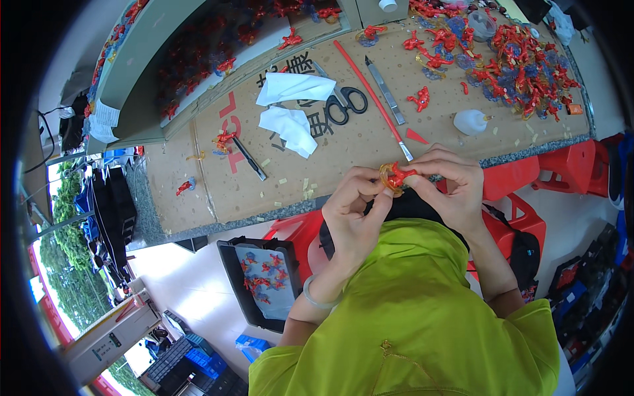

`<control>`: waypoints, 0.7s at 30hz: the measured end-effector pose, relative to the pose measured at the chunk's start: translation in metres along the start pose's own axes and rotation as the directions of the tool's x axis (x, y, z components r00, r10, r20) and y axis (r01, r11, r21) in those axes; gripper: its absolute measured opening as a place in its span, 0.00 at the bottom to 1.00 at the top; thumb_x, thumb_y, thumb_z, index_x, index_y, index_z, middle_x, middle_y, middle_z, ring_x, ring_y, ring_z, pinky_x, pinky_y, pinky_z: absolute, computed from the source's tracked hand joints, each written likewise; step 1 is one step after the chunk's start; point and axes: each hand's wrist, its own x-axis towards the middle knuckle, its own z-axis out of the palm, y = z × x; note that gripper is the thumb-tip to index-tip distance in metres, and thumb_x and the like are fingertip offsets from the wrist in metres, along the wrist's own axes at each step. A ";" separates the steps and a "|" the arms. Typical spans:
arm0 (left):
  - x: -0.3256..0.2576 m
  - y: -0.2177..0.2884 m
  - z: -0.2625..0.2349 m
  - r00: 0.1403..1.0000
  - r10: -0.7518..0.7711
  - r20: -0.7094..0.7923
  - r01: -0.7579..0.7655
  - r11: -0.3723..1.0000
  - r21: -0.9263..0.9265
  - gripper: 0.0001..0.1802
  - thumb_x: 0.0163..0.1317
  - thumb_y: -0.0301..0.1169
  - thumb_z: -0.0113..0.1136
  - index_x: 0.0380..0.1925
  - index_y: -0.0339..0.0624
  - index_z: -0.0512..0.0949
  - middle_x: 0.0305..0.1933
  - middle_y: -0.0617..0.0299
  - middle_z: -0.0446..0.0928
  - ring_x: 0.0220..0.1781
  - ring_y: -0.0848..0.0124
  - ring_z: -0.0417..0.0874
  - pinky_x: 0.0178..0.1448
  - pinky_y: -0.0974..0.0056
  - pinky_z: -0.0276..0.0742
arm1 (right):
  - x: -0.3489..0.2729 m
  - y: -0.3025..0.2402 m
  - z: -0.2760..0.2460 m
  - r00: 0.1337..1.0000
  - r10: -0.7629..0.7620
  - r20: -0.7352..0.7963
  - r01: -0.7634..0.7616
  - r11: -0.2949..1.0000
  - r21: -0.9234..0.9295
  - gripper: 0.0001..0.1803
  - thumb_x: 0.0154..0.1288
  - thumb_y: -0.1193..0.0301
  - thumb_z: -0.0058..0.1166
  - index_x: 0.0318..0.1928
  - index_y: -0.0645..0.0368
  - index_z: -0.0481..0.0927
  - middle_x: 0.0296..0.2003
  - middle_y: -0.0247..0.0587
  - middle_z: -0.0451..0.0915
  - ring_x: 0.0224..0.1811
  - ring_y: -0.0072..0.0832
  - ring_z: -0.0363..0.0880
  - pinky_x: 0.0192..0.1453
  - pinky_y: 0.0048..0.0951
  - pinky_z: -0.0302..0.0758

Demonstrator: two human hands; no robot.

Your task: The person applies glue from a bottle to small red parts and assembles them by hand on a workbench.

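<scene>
Between my two hands, just off the table's front edge, is a small red plastic figure [399, 175] with a clear amber swirl around it. My left hand [357, 210] pinches the figure's amber side between thumb and fingers. From the other side, the thumb and fingers of my right hand [452, 186] grip the red part. A thin red-handled brush [373, 99] lies on the cardboard with its pale tip just beyond my hands. Near it are a small red triangular piece [416, 136] and a white squeeze bottle [471, 122] with a narrow nozzle.
A heap of red, amber and blue figures [522, 69] covers the far right. Black-handled scissors [346, 105], a craft knife [385, 90], white cloths [294, 89] and a dark pen-like tool [249, 158] lie mid-table. A grey-green cabinet [148, 59] stands behind; a dark crate [261, 284] holds more figures below left.
</scene>
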 end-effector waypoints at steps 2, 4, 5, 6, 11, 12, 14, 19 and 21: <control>0.004 0.000 0.001 1.000 -0.019 -0.005 0.019 1.000 -0.023 0.04 0.58 0.10 0.53 0.31 0.27 0.73 0.44 0.55 0.73 0.42 0.69 0.81 0.48 0.68 0.80 | 0.002 -0.004 0.000 1.000 0.029 -0.010 -0.029 1.000 0.011 0.07 0.50 0.82 0.62 0.33 0.66 0.84 0.24 0.39 0.80 0.27 0.22 0.77 0.34 0.22 0.71; 0.007 0.000 -0.001 0.998 -0.046 0.035 0.047 0.998 -0.048 0.05 0.59 0.11 0.52 0.32 0.29 0.73 0.43 0.54 0.74 0.44 0.68 0.80 0.47 0.59 0.85 | 0.002 -0.005 -0.001 0.996 0.080 -0.034 -0.079 0.996 0.029 0.06 0.51 0.81 0.63 0.32 0.67 0.83 0.22 0.37 0.78 0.25 0.19 0.74 0.31 0.20 0.69; 0.008 -0.001 -0.001 0.998 -0.046 0.038 0.048 0.998 -0.048 0.05 0.59 0.11 0.52 0.32 0.29 0.73 0.43 0.54 0.74 0.44 0.68 0.80 0.47 0.59 0.85 | 0.002 -0.005 -0.001 0.996 0.081 -0.036 -0.079 0.996 0.029 0.06 0.51 0.81 0.63 0.32 0.67 0.83 0.22 0.37 0.78 0.25 0.19 0.74 0.31 0.20 0.69; 0.009 -0.002 -0.002 0.996 -0.080 0.045 0.083 0.993 -0.082 0.05 0.59 0.11 0.52 0.33 0.29 0.74 0.43 0.54 0.74 0.44 0.68 0.80 0.47 0.59 0.85 | 0.001 -0.005 -0.001 0.994 0.101 -0.045 -0.100 0.995 0.015 0.05 0.51 0.80 0.63 0.31 0.67 0.83 0.22 0.37 0.78 0.24 0.18 0.73 0.30 0.20 0.68; 0.010 0.000 0.001 0.989 -0.137 0.060 0.143 0.984 -0.103 0.06 0.59 0.11 0.51 0.34 0.29 0.73 0.43 0.54 0.74 0.45 0.66 0.80 0.46 0.58 0.86 | 0.001 -0.008 -0.001 0.981 0.171 -0.086 -0.170 0.985 0.024 0.05 0.52 0.79 0.64 0.30 0.68 0.82 0.22 0.36 0.77 0.23 0.17 0.70 0.28 0.20 0.66; 0.010 0.001 0.001 0.989 -0.137 0.059 0.143 0.983 -0.112 0.07 0.58 0.11 0.51 0.35 0.29 0.73 0.44 0.54 0.74 0.45 0.66 0.80 0.46 0.58 0.85 | 0.001 -0.008 -0.001 0.981 0.173 -0.084 -0.172 0.985 0.014 0.05 0.52 0.79 0.64 0.30 0.68 0.82 0.22 0.36 0.77 0.23 0.17 0.70 0.28 0.20 0.65; 0.010 0.002 0.001 0.989 -0.137 0.059 0.143 0.982 -0.120 0.08 0.57 0.10 0.51 0.35 0.29 0.73 0.44 0.54 0.74 0.46 0.66 0.80 0.46 0.58 0.85 | 0.001 -0.007 -0.002 0.981 0.174 -0.083 -0.174 0.985 0.004 0.05 0.52 0.79 0.64 0.30 0.68 0.82 0.21 0.36 0.77 0.23 0.17 0.69 0.28 0.20 0.65; 0.009 0.005 -0.001 0.986 -0.115 0.124 0.126 0.989 -0.082 0.10 0.56 0.10 0.53 0.37 0.30 0.72 0.47 0.55 0.73 0.49 0.69 0.80 0.53 0.63 0.81 | 0.001 -0.006 -0.005 0.985 0.159 -0.070 -0.159 0.987 0.000 0.05 0.52 0.78 0.64 0.29 0.68 0.82 0.21 0.35 0.75 0.22 0.17 0.68 0.28 0.20 0.64; 0.007 0.004 0.000 0.989 -0.088 0.118 0.097 0.993 -0.067 0.11 0.55 0.09 0.54 0.37 0.29 0.72 0.47 0.55 0.73 0.49 0.69 0.79 0.54 0.63 0.81 | 0.001 -0.004 -0.006 0.987 0.145 -0.063 -0.145 0.989 0.007 0.05 0.52 0.79 0.64 0.29 0.68 0.82 0.21 0.35 0.75 0.22 0.17 0.68 0.28 0.20 0.64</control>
